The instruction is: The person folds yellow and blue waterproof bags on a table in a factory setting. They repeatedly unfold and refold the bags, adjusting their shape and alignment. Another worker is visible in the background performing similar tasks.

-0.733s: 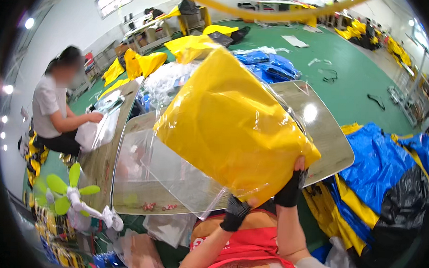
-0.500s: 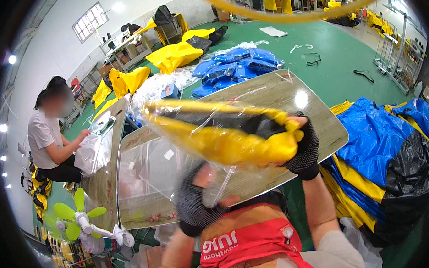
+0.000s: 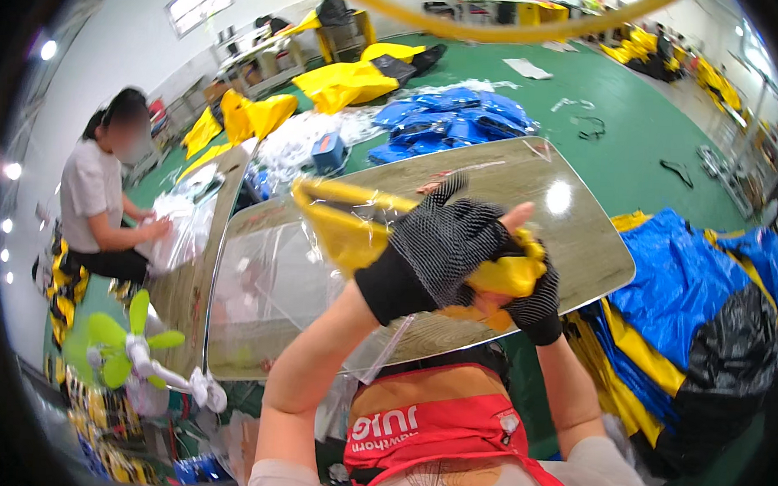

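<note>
The film-wrapped, folded yellow-and-black sheet bundle [image 3: 337, 232], glossy and creased, is above the wood-grain worktop [image 3: 584, 243]. Black-gloved right hand [image 3: 538, 303] grips 1 bunched end; black-gloved left hand [image 3: 448, 246] overlaps it, grip indeterminable.

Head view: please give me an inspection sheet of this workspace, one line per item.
Surface: wood-patterned table, rounded corners, light glare at the right.
Job's things: yellow bundle with shiny clear film, above the table; clear plastic sheets on the table's left part.
Clutter: blue packets piled beyond the table; blue, yellow and black sheeting heaped at right.
Hands: both gloved, thumbs bare; left hand across the bundle, its grip unclear; right hand gripping the bundle's right end.
Cables: none certain; dark cord-like strips on the floor.
Surroundings: green floor; co-worker and green-bladed fan at left.
</note>
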`<control>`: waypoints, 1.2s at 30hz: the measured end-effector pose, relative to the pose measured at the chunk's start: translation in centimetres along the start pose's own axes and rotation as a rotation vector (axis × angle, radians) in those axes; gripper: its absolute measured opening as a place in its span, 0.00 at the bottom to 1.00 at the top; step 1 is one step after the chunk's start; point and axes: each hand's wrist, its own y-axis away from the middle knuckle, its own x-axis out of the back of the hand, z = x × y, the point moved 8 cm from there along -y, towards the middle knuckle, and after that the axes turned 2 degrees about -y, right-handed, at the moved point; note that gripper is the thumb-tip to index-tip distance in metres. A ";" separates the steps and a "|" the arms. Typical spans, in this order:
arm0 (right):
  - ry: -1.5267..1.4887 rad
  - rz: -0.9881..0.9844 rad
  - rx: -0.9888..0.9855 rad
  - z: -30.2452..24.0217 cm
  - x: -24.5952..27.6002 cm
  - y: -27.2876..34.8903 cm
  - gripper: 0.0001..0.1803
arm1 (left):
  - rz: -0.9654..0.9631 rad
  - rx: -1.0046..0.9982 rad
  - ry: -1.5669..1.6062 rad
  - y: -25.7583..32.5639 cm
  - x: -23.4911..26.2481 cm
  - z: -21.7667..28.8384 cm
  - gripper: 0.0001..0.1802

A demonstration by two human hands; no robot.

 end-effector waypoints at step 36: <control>-0.008 0.238 -0.117 -4.1 2.2 -3.3 0.13 | 0.743 0.588 1.101 13.2 0.5 -5.0 0.54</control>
